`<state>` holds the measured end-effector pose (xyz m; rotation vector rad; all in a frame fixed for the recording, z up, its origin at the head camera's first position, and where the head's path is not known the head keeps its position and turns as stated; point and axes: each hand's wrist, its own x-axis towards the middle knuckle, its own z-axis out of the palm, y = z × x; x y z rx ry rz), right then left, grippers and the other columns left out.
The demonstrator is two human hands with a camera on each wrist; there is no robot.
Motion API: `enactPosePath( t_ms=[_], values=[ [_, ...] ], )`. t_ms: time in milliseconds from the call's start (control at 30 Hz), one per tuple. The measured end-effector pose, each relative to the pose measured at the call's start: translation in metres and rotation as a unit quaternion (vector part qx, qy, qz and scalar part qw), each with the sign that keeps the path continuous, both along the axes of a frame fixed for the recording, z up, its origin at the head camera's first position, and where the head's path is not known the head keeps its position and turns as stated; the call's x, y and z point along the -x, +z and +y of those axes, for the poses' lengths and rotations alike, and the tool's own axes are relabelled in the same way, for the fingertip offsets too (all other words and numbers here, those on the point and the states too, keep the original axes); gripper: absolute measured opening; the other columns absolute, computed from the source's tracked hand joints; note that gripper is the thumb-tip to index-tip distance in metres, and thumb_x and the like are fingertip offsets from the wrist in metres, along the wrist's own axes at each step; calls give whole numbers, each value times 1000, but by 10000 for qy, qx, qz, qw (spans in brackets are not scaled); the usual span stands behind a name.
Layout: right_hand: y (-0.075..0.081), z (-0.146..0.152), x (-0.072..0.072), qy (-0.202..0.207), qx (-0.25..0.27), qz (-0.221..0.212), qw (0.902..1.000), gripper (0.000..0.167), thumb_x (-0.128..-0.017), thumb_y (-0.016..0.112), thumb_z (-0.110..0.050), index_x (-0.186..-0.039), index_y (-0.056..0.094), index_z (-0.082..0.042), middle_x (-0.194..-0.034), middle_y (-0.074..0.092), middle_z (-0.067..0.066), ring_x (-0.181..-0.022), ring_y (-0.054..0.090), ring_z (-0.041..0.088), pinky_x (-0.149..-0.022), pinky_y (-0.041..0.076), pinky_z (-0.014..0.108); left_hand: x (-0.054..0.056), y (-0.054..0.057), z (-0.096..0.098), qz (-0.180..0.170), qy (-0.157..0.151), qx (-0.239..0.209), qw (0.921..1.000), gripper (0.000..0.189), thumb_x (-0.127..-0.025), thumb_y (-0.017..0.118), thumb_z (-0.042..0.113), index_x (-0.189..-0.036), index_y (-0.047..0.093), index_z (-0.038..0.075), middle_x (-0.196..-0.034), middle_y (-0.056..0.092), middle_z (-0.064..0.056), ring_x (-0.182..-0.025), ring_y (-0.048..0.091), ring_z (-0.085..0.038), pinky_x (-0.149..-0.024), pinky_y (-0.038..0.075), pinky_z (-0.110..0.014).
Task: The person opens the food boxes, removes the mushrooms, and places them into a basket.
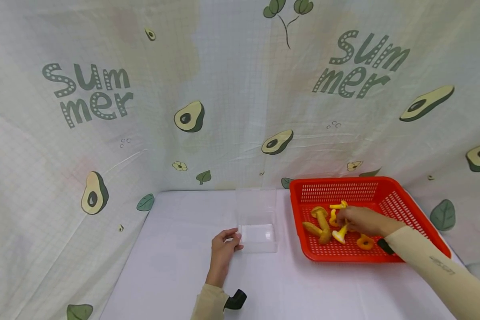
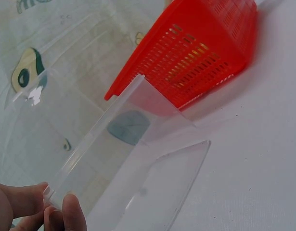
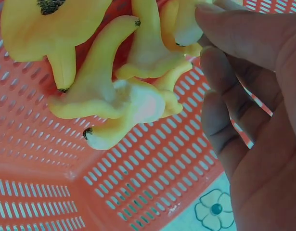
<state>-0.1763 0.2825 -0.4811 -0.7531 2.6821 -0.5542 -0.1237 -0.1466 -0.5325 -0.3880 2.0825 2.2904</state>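
Observation:
A clear plastic box stands on the table, its hinged lid raised at the back. My left hand pinches the box's left rim between thumb and fingers; the left wrist view shows these fingers at a corner of the clear plastic. Inside the red basket, my right hand pinches a yellow trumpet-shaped mushroom by its stem. Thumb and forefinger partly hide that mushroom in the right wrist view. Several other yellow mushrooms lie beside the hand.
Two brownish thick-stemmed mushrooms lie in the basket's left part, and an orange ring-like mushroom near its front. The basket stands right of the box, with a gap between. A printed cloth hangs behind the white table.

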Motion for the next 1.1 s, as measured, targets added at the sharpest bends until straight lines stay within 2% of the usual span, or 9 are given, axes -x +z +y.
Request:
enactPosePath(
  t_ms=[33, 100, 167, 467, 767, 1100],
  values=[
    [1, -1, 0, 88, -69, 157, 9998, 10, -95, 75, -4, -96, 72, -14, -99, 67, -5, -89, 63, 17, -74, 58, 30, 0, 0, 0, 8, -8, -9, 10000, 34, -96, 70, -8, -126, 61, -21, -101, 62, -12, -73, 59, -12, -66, 63, -22],
    [3, -2, 1, 578, -426, 927, 9931, 19, -86, 84, -1, -96, 75, -14, -98, 70, -5, -90, 67, 18, -75, 63, 34, 0, 0, 0, 4, -19, -4, 10000, 34, -96, 69, -8, -126, 61, -20, -101, 62, -12, -73, 58, -12, -66, 63, -22],
    [6, -4, 2, 659, -550, 1149, 9897, 20, -84, 86, -2, -96, 77, -14, -97, 72, -6, -91, 70, 19, -78, 65, 37, 0, 0, 0, -7, -25, 8, 10000, 34, -96, 69, -8, -126, 61, -20, -102, 62, -12, -73, 58, -12, -67, 63, -23],
    [23, -9, 0, 794, -706, 1853, 9769, 21, -82, 89, -7, -98, 79, -15, -97, 71, -7, -90, 68, 18, -80, 65, 40, -1, -1, -1, -36, 6, -19, 10000, 35, -95, 71, -7, -126, 62, -19, -100, 62, -11, -72, 58, -11, -66, 63, -23],
    [43, -16, -11, 806, -594, 2388, 9659, 24, -81, 91, -11, -101, 78, -16, -99, 70, -5, -90, 66, 16, -79, 65, 38, -1, -1, -1, -38, 11, -26, 10000, 35, -95, 71, -7, -126, 62, -20, -100, 62, -11, -71, 57, -11, -66, 63, -22],
    [59, -18, -26, 734, -480, 2987, 9503, 31, -77, 94, -10, -103, 78, -16, -104, 72, -2, -98, 68, 23, -86, 65, 47, 0, 0, -1, -107, -32, 15, 9999, 34, -96, 71, -7, -127, 62, -19, -102, 62, -11, -75, 59, -13, -67, 63, -24]
  ],
)
